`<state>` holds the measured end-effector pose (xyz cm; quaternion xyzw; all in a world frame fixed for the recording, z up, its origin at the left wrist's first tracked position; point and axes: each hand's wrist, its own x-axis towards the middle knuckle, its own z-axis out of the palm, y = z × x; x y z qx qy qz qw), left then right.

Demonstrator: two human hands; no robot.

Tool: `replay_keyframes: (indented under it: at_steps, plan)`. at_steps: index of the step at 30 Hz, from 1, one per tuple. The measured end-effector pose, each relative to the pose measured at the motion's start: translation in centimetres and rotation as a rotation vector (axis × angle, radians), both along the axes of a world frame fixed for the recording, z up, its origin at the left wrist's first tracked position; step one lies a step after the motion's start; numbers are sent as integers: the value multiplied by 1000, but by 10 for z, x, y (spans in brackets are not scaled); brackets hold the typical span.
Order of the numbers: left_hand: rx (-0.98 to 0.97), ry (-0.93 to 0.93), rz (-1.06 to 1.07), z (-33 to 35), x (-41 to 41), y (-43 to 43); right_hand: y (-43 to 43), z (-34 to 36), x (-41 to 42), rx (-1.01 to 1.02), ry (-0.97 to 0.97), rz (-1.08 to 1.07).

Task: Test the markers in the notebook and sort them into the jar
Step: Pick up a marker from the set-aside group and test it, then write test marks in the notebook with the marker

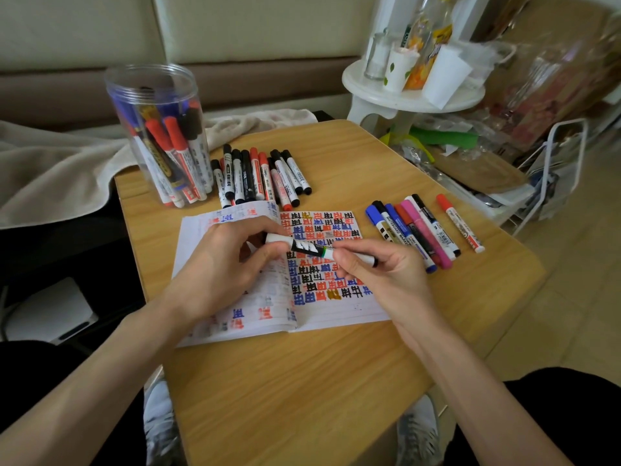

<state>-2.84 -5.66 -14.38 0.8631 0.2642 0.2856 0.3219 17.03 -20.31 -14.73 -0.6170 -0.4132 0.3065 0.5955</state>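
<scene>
The table (302,398) holds a jar (158,136) (marker-filled), an open notebook (336,314), far markers (248,176), seemingly overlapping, and right-side markers (420,230).

clear plastic jar (153,105), wood-grain table (302,381)

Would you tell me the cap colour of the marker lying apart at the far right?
Red. The lone marker shows best in the head view.

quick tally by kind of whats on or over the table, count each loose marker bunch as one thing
jar: 1
open notebook: 1
loose marker bunches: 2, one behind the notebook, one right of it
marker held by left hand and right hand: 1
total: 5
</scene>
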Motion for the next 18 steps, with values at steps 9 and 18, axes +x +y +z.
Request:
replay_keyframes:
  at_steps: [9, 18]
  plan:
    - [-117, -105, -30, 0, 8, -4, 6, -3, 3, -45, -275, 29]
    - [-66, -9, 35, -5, 13, -2, 6, -18, 44, -187, -758, -473]
